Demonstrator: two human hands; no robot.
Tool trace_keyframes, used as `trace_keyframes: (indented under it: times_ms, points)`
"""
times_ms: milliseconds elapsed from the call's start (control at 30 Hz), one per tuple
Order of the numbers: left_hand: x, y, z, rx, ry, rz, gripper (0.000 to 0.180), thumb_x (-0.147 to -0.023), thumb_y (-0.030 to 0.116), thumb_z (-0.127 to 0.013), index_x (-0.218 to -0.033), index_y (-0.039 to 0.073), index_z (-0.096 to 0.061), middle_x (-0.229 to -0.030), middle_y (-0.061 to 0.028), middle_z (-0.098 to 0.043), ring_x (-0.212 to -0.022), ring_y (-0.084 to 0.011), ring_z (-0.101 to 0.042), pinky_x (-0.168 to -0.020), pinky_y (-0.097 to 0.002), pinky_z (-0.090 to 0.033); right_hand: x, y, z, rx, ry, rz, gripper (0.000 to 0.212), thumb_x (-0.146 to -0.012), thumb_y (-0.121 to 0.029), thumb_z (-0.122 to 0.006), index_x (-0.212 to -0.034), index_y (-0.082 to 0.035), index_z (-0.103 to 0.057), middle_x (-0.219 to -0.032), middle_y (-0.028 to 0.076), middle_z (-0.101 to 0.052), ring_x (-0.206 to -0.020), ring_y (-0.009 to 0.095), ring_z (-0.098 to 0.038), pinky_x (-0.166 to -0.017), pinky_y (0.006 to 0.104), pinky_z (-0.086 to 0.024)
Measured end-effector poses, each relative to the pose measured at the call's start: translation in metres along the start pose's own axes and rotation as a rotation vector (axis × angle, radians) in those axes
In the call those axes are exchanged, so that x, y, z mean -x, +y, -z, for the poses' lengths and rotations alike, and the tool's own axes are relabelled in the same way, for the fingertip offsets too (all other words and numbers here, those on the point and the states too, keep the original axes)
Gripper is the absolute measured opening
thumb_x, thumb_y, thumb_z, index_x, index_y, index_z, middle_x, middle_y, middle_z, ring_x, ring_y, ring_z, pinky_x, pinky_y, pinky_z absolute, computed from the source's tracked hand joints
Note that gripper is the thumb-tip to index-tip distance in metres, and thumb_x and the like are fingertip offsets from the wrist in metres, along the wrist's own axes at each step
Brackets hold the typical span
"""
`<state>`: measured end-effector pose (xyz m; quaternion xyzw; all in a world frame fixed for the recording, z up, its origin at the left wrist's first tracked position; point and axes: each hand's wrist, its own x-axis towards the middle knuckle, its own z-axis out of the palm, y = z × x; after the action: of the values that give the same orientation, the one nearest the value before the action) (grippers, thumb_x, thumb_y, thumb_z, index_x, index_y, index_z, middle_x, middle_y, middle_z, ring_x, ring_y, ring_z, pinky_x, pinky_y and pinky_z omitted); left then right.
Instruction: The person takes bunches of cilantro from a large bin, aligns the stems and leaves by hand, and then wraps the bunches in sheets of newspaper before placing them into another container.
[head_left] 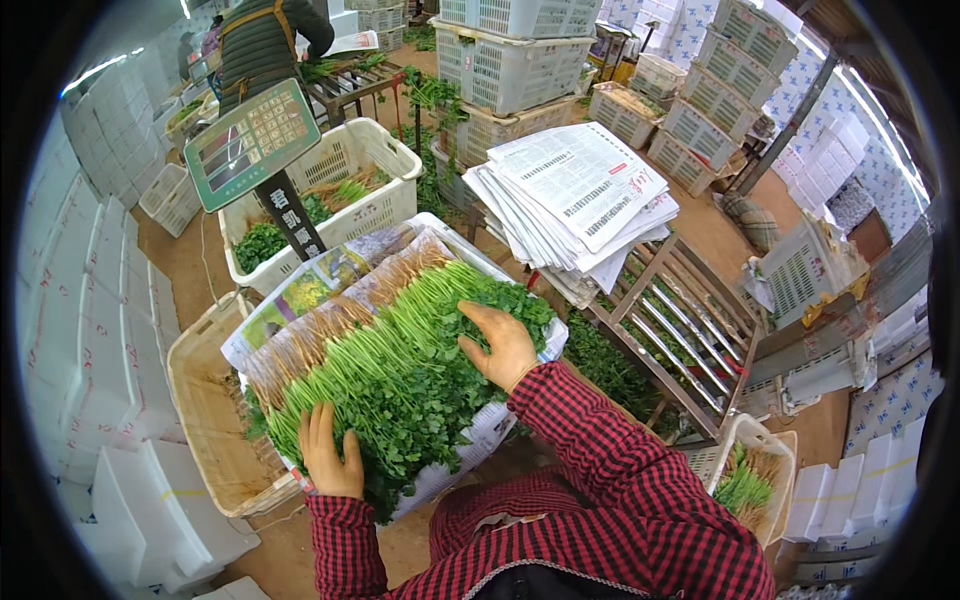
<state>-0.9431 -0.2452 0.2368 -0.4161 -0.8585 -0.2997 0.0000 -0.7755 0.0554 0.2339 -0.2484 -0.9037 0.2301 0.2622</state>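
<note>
- Before me, newspaper (pixel 485 435) carries greens (pixel 400 345), roots toward eleven o'clock, leaves toward five.
- At three from my newspaper, a rack (pixel 643 279); on its far end, a paper stack (pixel 575 190).
- On my floor (pixel 160 250): foam boxes (pixel 155 510) at eight, a crate (pixel 172 202) at ten, stacked crates (pixel 715 95) at two.

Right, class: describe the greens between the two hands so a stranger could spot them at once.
Find the green display panel on its dark post, then look below it to the printed paper. There, between the left hand and the right hand, lie the greens. Unlike the leaves in the white crate behind, these are spread evenly on paper, brown roots pointing away from the person.
</note>
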Motion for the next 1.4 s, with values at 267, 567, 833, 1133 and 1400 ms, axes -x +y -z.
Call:
trace_keyframes:
  times_ms: [267, 567, 833, 1133, 1400]
  points:
    - [-0.159, 0.052, -0.131, -0.043, -0.147, -0.417, 0.043, -0.102, 0.029, -0.057, -0.140, 0.010, -0.059, -0.141, -0.0145, -0.061, -0.141, -0.0431, -0.045, -0.121, -0.0595, -0.026, 0.025, -0.014, -0.064, 0.223, -0.599, 0.052, 0.062, -0.099, -0.037, -0.062, -0.155, -0.017, -0.044, -0.160, 0.013, -0.044, -0.149, 0.038, -0.035, -0.126, 0.0525, -0.022]
    - [-0.142, 0.035, -0.145, -0.323, -0.272, -0.227, 0.046, -0.100, 0.034, -0.059, -0.141, 0.013, -0.057, -0.127, -0.0147, -0.063, -0.122, -0.0375, -0.058, -0.116, -0.0550, -0.035, 0.034, 0.006, -0.043, 0.046, -0.600, 0.037, 0.065, -0.102, -0.045, -0.058, -0.159, -0.019, -0.038, -0.165, 0.009, -0.037, -0.156, 0.035, -0.024, -0.129, 0.0526, -0.015]
    - [-0.149, 0.034, -0.170, -0.381, -0.309, -0.210, 0.048, -0.101, 0.031, -0.055, -0.147, 0.017, -0.052, -0.134, -0.0177, -0.060, -0.126, -0.0408, -0.054, -0.118, -0.0555, -0.033, 0.022, 0.039, -0.032, -0.240, -0.565, -0.057, 0.057, -0.098, -0.035, -0.063, -0.150, -0.015, -0.051, -0.155, 0.014, -0.049, -0.144, 0.034, -0.044, -0.120, 0.0456, -0.034]
    - [-0.152, 0.039, -0.171, -0.331, -0.336, -0.201, 0.052, -0.099, 0.032, -0.058, -0.148, 0.020, -0.050, -0.135, -0.0185, -0.056, -0.126, -0.0413, -0.051, -0.117, -0.0586, -0.030, -0.079, 0.108, -0.021, 0.474, -0.208, -0.398, 0.030, -0.096, -0.032, -0.066, -0.109, -0.007, -0.074, -0.099, 0.016, -0.075, -0.094, 0.034, -0.072, -0.082, 0.0484, -0.058]
    - [-0.148, 0.037, -0.174, -0.298, -0.293, -0.192, 0.053, -0.098, 0.033, -0.062, -0.147, 0.019, -0.051, -0.134, -0.0177, -0.057, -0.126, -0.0433, -0.052, -0.116, -0.0578, -0.032, -0.122, 0.110, 0.002, 0.387, -0.275, -0.331, 0.025, -0.094, -0.034, -0.066, -0.103, -0.013, -0.076, -0.098, 0.013, -0.074, -0.095, 0.035, -0.070, -0.084, 0.0486, -0.055]
